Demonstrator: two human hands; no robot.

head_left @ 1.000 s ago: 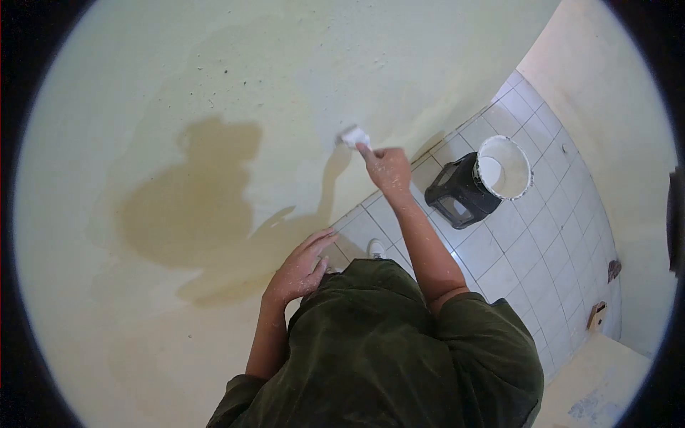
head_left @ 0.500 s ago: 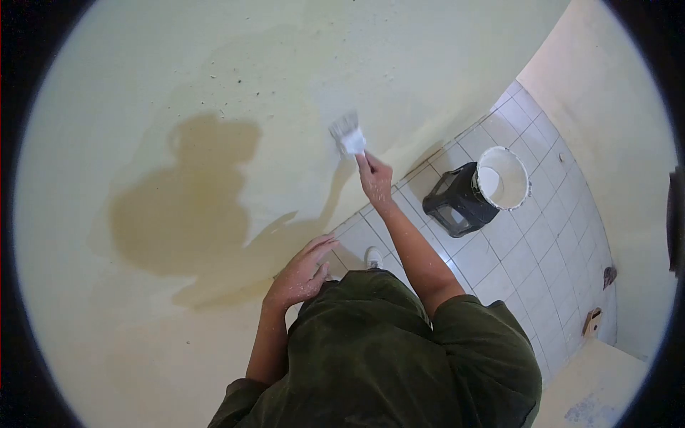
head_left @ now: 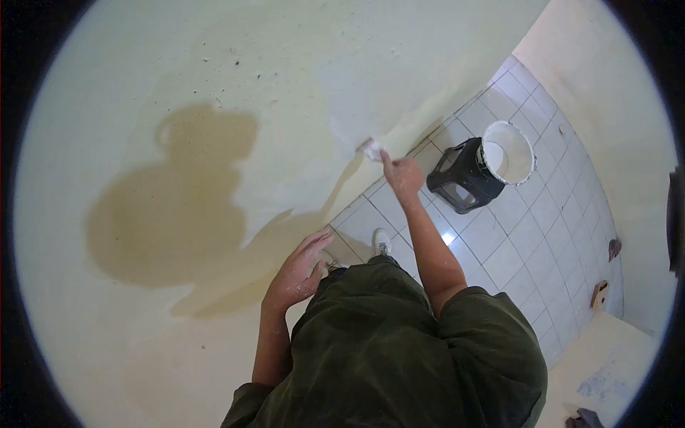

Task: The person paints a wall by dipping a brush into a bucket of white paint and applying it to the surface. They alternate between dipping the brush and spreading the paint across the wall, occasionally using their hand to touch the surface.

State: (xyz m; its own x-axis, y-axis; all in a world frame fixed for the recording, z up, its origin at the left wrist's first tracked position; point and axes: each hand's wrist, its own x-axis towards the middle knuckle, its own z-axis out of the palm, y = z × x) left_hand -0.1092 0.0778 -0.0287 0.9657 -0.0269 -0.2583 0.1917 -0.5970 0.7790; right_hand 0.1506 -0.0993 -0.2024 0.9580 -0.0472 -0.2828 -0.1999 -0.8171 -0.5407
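My right hand (head_left: 404, 175) is closed around the handle of a paintbrush (head_left: 370, 149). White paint covers the brush head, and its bristles lie against the pale yellow wall (head_left: 300, 164) low down, near the floor. A wet-looking whitish patch shows on the wall just above the brush. My left hand (head_left: 298, 273) hangs beside the wall with its fingers stretched out, holding nothing. White specks dot both hands and my right forearm.
A white paint bucket (head_left: 509, 153) with a smeared rim rests on a black stool (head_left: 465, 177), right of my right hand. Tiles (head_left: 503, 260) cover the floor. Farther right lie a wooden-looking block (head_left: 599, 294) and a dark object (head_left: 614, 249). My shoe (head_left: 382, 241) stands near the wall.
My right hand has moved the paintbrush down the wall and slightly right, toward the floor. The view has shifted a little. My left hand stays about where it was.
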